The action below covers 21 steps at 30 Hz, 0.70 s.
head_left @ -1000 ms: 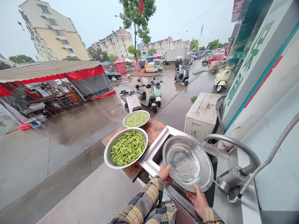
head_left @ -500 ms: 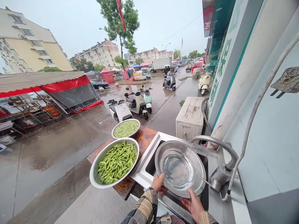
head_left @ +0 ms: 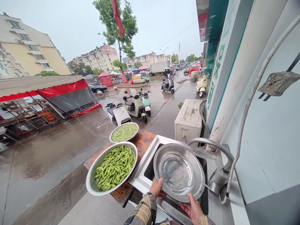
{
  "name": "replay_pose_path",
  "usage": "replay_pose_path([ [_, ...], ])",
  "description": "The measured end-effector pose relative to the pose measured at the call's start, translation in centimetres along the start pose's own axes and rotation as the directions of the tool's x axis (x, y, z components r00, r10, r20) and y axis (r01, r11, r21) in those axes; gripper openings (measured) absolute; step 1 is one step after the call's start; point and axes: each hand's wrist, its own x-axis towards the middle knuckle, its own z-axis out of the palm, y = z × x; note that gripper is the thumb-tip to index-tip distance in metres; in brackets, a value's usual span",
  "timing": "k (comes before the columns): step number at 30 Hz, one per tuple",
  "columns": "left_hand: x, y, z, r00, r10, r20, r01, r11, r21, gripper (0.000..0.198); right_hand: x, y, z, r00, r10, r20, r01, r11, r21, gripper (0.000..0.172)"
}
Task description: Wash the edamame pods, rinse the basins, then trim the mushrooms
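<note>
The person's left hand [head_left: 156, 189] grips the near left rim of a wide, round, shiny steel basin [head_left: 161, 164], while the right hand [head_left: 192, 207], well apart from it, clasps the near right rim. The basin is over a rectangular steel sink [head_left: 142, 176], where a thin stream of water falls into it from a curved grey metal faucet [head_left: 221, 178] on the right. To the left, a brown wooden table [head_left: 144, 140] bears two round, pale metal bowls of green pods, one near [head_left: 90, 181] and one far [head_left: 111, 137].
</note>
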Motion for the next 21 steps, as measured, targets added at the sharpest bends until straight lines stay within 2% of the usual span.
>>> replay_pose_path([
  [12,1.5,-0.8,0.0,0.999,-0.032,-0.017,0.031,1.000,-0.001,0.044,0.9,0.0,-0.2,1.000,0.029,-0.002,-0.029,0.999,-0.040,0.038],
  [21,0.9,-0.3,0.1,0.999,-0.023,-0.032,0.023,1.000,0.007,0.052,0.2,-0.5,0.4,1.000,0.017,-0.021,-0.019,0.997,-0.076,0.044],
])
